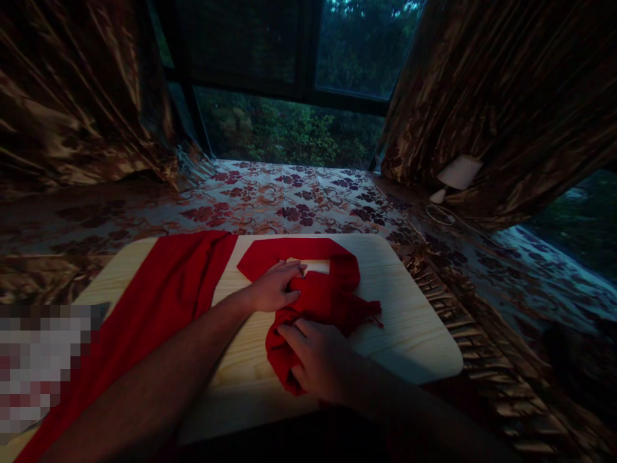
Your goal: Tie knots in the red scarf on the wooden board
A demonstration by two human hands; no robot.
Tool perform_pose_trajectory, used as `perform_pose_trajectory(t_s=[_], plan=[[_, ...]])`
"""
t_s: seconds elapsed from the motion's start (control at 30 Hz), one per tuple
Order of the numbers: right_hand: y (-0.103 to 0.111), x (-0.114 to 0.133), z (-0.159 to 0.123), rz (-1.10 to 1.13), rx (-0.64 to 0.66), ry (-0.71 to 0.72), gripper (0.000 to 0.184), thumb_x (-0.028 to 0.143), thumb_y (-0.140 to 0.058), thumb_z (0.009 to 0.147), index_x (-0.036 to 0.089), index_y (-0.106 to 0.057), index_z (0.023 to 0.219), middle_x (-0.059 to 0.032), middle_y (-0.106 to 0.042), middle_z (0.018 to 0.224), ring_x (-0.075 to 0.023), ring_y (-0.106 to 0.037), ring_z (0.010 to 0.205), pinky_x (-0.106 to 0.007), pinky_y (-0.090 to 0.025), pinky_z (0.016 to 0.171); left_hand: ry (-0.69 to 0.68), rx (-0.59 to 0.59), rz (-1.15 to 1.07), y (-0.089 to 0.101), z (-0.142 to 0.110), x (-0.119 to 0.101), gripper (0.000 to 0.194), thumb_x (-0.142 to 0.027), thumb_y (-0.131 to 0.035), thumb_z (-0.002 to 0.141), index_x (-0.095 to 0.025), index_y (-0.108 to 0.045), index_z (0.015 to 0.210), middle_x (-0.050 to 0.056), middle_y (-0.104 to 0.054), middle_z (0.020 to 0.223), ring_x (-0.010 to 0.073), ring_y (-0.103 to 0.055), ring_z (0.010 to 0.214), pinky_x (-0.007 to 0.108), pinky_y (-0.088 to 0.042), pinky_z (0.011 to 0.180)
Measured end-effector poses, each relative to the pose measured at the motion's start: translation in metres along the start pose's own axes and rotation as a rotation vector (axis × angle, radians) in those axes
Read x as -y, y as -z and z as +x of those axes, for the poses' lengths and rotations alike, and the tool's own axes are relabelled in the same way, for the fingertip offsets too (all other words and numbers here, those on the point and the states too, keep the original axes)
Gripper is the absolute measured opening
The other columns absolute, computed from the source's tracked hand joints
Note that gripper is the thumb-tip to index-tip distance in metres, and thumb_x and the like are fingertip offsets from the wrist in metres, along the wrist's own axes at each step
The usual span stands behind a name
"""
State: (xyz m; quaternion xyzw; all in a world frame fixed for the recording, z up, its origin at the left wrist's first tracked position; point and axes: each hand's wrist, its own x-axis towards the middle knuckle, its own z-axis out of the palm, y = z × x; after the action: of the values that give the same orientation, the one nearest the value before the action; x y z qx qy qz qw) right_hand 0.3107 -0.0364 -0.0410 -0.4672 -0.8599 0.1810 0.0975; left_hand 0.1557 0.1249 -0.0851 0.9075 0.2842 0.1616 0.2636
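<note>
A red scarf with a fringe at its right end lies folded into a loop on a pale wooden board-like tabletop. Bare wood shows through the gap in the loop. My left hand rests on the loop's left side, fingers stretched toward the gap and thumb apart. Closer to me, my right hand is closed on a bunched, rolled part of the scarf. Its fingertips are partly hidden in the folds. My left forearm crosses in front of a second stretch of red cloth.
That cloth runs down the tabletop's left side. A blurred, pixelated patch covers the left edge. Beyond the table is a flower-patterned cover below a window, between patterned curtains. A small white lamp with a cord stands right.
</note>
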Motion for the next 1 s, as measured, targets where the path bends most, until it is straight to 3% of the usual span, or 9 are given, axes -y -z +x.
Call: perform_pose_trajectory(t_s=[0.2, 0.3, 0.43, 0.5, 0.57, 0.67, 0.77, 0.87, 1.0], plan=[[0.005, -0.008, 0.0, -0.085, 0.023, -0.07, 0.08, 0.024, -0.057, 0.078, 0.011, -0.034, 0.154, -0.0185, -0.06, 0.129, -0.0276, -0.065, 0.1, -0.038, -0.054, 0.085, 0.041, -0.106, -0.4, 0.004, 0.002, 0.004, 0.029, -0.03, -0.059, 0.081, -0.018, -0.063, 0.107, 0.012, -0.065, 0.126, 0.026, -0.058, 0.12, 0.04, -0.041, 0.107], [0.011, -0.009, 0.001, -0.121, 0.051, -0.127, 0.082, 0.029, -0.056, 0.08, 0.014, -0.03, 0.157, -0.0189, -0.063, 0.127, -0.0293, -0.068, 0.096, -0.039, -0.054, 0.082, 0.088, -0.138, -0.565, 0.008, 0.003, 0.004, 0.028, -0.034, -0.065, 0.079, -0.018, -0.065, 0.101, 0.009, -0.068, 0.114, 0.0246, -0.061, 0.109, 0.037, -0.044, 0.101], [0.023, -0.009, 0.002, -0.164, 0.072, -0.22, 0.085, 0.03, -0.055, 0.082, 0.02, -0.02, 0.16, -0.0148, -0.072, 0.108, -0.0274, -0.072, 0.085, -0.035, -0.051, 0.075, 0.126, -0.146, -0.675, 0.009, 0.003, 0.004, 0.018, -0.036, -0.068, 0.077, -0.019, -0.063, 0.08, 0.001, -0.063, 0.083, 0.0185, -0.058, 0.084, 0.029, -0.047, 0.082], [0.031, -0.009, 0.004, -0.201, 0.079, -0.257, 0.084, 0.028, -0.052, 0.086, 0.022, -0.016, 0.161, -0.0118, -0.075, 0.095, -0.0268, -0.072, 0.076, -0.034, -0.049, 0.07, 0.12, -0.131, -0.701, 0.01, 0.002, 0.004, 0.019, -0.036, -0.069, 0.076, -0.019, -0.062, 0.076, 0.0, -0.061, 0.079, 0.0173, -0.056, 0.08, 0.027, -0.047, 0.077], [0.037, -0.01, 0.007, -0.25, 0.081, -0.289, 0.07, 0.028, -0.049, 0.088, 0.023, -0.03, 0.155, -0.0111, -0.075, 0.088, -0.0277, -0.072, 0.072, -0.034, -0.048, 0.066, 0.113, -0.11, -0.714, 0.011, 0.002, 0.004, 0.019, -0.034, -0.072, 0.073, -0.018, -0.063, 0.076, 0.001, -0.062, 0.081, 0.0172, -0.055, 0.08, 0.027, -0.046, 0.075], [0.046, -0.015, 0.011, -0.313, 0.087, -0.342, 0.038, 0.028, -0.047, 0.088, 0.019, -0.059, 0.123, -0.0128, -0.074, 0.085, -0.03, -0.072, 0.074, -0.035, -0.047, 0.065, 0.152, -0.054, -0.796, 0.012, 0.002, 0.003, 0.018, -0.03, -0.075, 0.07, -0.017, -0.065, 0.077, 0.0, -0.064, 0.081, 0.0153, -0.056, 0.074, 0.025, -0.045, 0.069], [0.053, -0.021, 0.012, -0.344, 0.111, -0.382, 0.023, 0.027, -0.049, 0.088, 0.019, -0.061, 0.105, -0.0135, -0.074, 0.086, -0.0295, -0.072, 0.077, -0.036, -0.048, 0.068, 0.244, -0.046, -0.978, 0.011, 0.001, 0.004, 0.019, -0.029, -0.076, 0.067, -0.016, -0.064, 0.074, 0.0, -0.064, 0.074, 0.0134, -0.057, 0.065, 0.024, -0.045, 0.062], [0.055, -0.029, 0.007, -0.355, 0.133, -0.395, 0.021, 0.029, -0.049, 0.09, 0.019, -0.062, 0.103, -0.0136, -0.074, 0.088, -0.0283, -0.072, 0.079, -0.035, -0.048, 0.071, 0.345, -0.15, -1.195, 0.013, 0.001, 0.005, 0.021, -0.028, -0.077, 0.064, -0.016, -0.063, 0.074, 0.0, -0.066, 0.069, 0.0129, -0.059, 0.06, 0.022, -0.045, 0.057], [0.057, -0.043, -0.002, -0.339, 0.163, -0.422, 0.022, 0.022, -0.048, 0.091, 0.02, -0.065, 0.106, -0.0131, -0.075, 0.094, -0.0273, -0.072, 0.083, -0.034, -0.047, 0.072, 0.448, -0.426, -1.399, 0.02, 0.002, 0.007, 0.024, -0.022, -0.075, 0.064, -0.015, -0.063, 0.084, 0.0, -0.066, 0.068, 0.0117, -0.06, 0.054, 0.02, -0.046, 0.051]])
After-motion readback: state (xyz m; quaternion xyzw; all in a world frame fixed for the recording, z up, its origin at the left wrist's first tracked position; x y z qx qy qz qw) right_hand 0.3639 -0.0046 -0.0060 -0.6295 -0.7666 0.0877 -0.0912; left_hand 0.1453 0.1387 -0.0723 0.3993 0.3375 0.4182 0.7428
